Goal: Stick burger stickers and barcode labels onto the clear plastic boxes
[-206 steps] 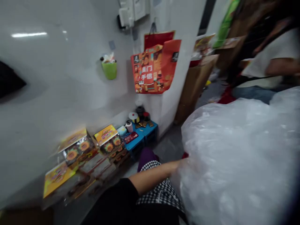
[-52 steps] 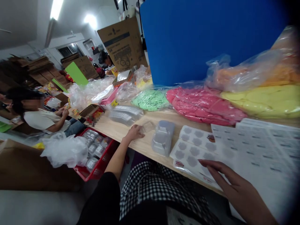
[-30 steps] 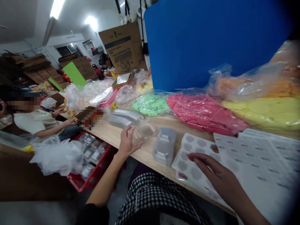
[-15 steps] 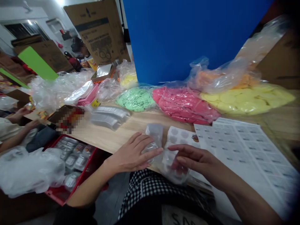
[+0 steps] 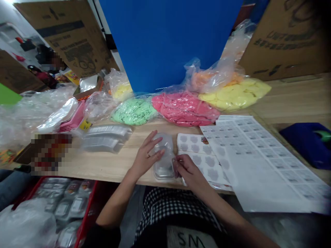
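Note:
A clear plastic clamshell container (image 5: 163, 168) lies flat on the table near its front edge. My left hand (image 5: 146, 156) rests over its left side with fingers spread, fingertips on the clear plastic. My right hand (image 5: 188, 169) is at the container's right edge, its thumb and fingers pinched together. Something small and dark pinkish shows at those fingertips, too blurred to name. Just right of the container are sheets of round and badge-shaped stickers (image 5: 195, 157), with white printed label sheets (image 5: 241, 162) overlapping them.
Bags of green (image 5: 134, 111), pink (image 5: 184, 108) and yellow (image 5: 235, 93) pieces line the back, before a blue panel (image 5: 170, 41). Stacked clear plastic trays (image 5: 106, 137) lie left. A red crate (image 5: 88, 213) of packed containers stands below left. A blue tape dispenser (image 5: 305, 143) sits right.
My view has turned right, bringing in the tape dispenser. The container, earlier tilted over the table edge, now lies flat on the table. My left fingers have spread and my right fingers have closed.

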{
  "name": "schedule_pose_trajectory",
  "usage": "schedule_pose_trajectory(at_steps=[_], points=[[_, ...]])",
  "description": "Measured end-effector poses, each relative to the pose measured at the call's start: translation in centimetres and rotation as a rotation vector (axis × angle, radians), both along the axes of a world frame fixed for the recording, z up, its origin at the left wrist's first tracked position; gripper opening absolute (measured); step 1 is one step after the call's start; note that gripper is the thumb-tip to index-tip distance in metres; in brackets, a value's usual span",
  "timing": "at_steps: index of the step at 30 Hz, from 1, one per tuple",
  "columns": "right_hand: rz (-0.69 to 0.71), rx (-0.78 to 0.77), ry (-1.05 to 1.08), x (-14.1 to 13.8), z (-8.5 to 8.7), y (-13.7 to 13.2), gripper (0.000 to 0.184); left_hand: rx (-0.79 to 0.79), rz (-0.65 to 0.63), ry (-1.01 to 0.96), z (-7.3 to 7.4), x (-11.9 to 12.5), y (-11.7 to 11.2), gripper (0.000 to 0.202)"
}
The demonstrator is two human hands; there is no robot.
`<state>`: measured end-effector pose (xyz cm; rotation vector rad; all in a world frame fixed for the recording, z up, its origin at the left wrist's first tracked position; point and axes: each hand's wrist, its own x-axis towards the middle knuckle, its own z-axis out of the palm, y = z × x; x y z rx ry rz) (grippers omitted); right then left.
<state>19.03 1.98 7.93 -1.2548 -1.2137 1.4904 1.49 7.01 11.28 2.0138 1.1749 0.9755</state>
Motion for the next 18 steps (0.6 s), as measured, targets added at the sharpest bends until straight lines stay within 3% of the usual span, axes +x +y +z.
schedule_pose_trajectory(at_steps=[7,12,15,18], points=[[-0.003,0.018,-0.479,0.1,-1.7,1.5,0.027,-0.135,-0.088,0.084,-3.4,0.4,3.9,0.040],[-0.042,0.094,-0.496,1.2,-1.8,1.6,0.031,-0.129,-0.084,0.159,-4.9,0.3,4.3,0.041],[-0.223,0.287,-0.603,4.5,-2.3,1.5,0.031,-0.088,-0.042,0.197,-4.4,0.1,4.4,0.042],[-0.354,0.436,-0.851,9.6,-3.6,0.9,0.036,0.090,0.098,0.152,-2.1,0.2,3.1,0.043]])
